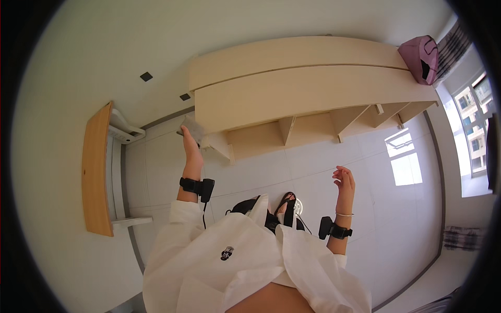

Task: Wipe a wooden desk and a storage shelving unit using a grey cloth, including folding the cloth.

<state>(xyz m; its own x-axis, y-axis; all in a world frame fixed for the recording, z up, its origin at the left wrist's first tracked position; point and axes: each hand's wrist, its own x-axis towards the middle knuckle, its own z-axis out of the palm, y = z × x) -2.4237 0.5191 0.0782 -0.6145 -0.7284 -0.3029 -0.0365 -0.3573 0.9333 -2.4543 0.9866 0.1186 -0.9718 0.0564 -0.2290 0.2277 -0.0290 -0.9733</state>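
My left hand (pixel 190 146) is raised by the near left end of a long light-wood cabinet (pixel 305 88). It holds a grey cloth (pixel 192 127), which hangs partly over the cabinet's corner in the picture; whether the two touch, I cannot tell. Along its lower side the cabinet has open compartments (pixel 252 135) parted by upright boards. Out over the tiled floor, my right hand (pixel 344 180) is empty, with its fingers loosely bent and a little apart. A thin bracelet and a black strapped device are on that forearm; another such device sits on the left wrist.
A pink bag (pixel 420 58) rests on the cabinet's right end. At left stands a wood-topped table (pixel 96 172) with white legs. Black sockets (pixel 146 76) mark the wall. A window (pixel 471 125) with curtains (pixel 456 47) is at right. My sandalled foot (pixel 287 201) stands on the tiles (pixel 258 172).
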